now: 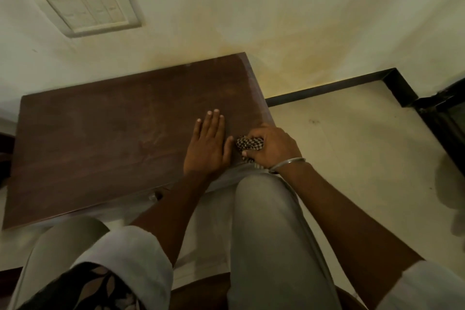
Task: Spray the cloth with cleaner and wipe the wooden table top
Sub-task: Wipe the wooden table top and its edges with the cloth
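Cloth [250, 145], black & white checked, is bunched into a small wad in the right hand [273, 147] at the front-right corner of the table top [113, 138]. The fingers curl over it & the thumb is tucked under, so only 1 end of the wad shows, poking out toward the table top's middle. Can't tell how much of the cloth lies under the palm.

Left hand [208, 146] lies flat, palm down, on the table top just beside the cloth. Its 4 fingers are straight & close together, pointing at the table top's back edge. The thumb is spread toward the cloth, tip v. near it; touching or not, can't tell.

A thin metal bangle [286, 165] rings the right wrist, which sits over the table top's front edge. Both forearms are bare, w/ white sleeves [130, 254] rolled up. 2 knees in grey trousers [266, 221] show in front of the table top, the right 1 right up at its front edge below the bangle.

The table top is dark brown wood w/ faint pale streaks, back edge against a cream wall [276, 7]. On the wall above it, a white switch plate [91, 7] w/ 4 switches. Right of the table top: pale floor [352, 158] & a black skirting strip [327, 88] at the wall's foot.
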